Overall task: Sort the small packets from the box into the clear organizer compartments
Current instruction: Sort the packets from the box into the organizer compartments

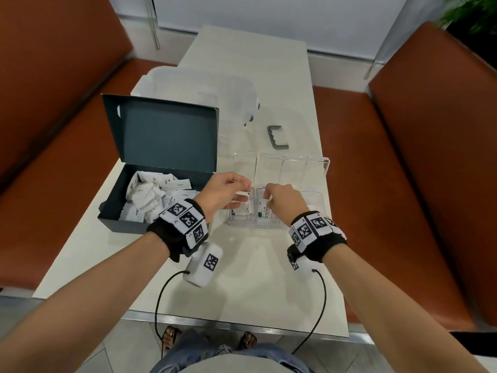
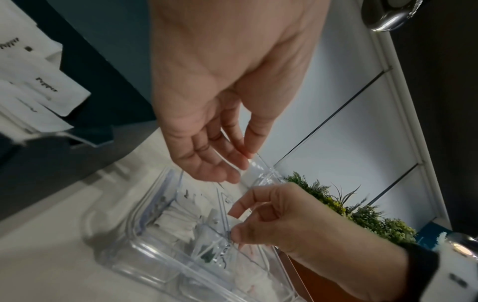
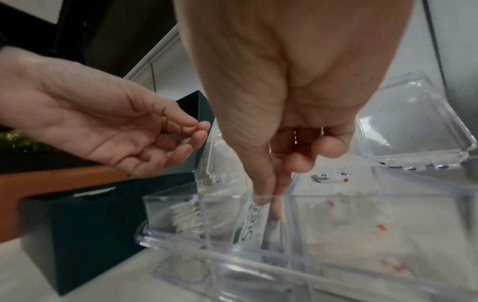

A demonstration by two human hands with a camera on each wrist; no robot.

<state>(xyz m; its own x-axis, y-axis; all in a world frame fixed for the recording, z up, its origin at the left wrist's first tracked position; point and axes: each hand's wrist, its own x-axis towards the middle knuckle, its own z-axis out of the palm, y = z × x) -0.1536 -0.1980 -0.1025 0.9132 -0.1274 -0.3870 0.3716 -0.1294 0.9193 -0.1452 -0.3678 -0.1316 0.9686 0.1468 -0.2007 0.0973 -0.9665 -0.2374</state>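
Nearest me, my right hand point(image 1: 282, 201) reaches down into the clear organizer point(image 1: 317, 200), thumb and forefinger pinching a packet point(image 3: 249, 220) printed with dark lettering that starts "Stev", standing on edge in the second compartment from the left. My left hand point(image 1: 224, 193) hovers just left of the right one, over the leftmost compartment, fingers loosely curved and relaxed with nothing visibly gripped (the left wrist view shows its fingertips point(image 2: 232, 161) close to a clear divider wall; I cannot tell if they touch). White packets already lie in that leftmost compartment, and a few with red marks point(image 3: 380, 227) sit in the compartment right of my right hand. Left of my left hand stands the dark box point(image 1: 113, 219), lid up, holding a heap of white packets point(image 1: 150, 197). Beyond both hands, the organizer's lid point(image 1: 293, 165) lies open, and farther on rests a grey handle-shaped piece point(image 1: 277, 137).
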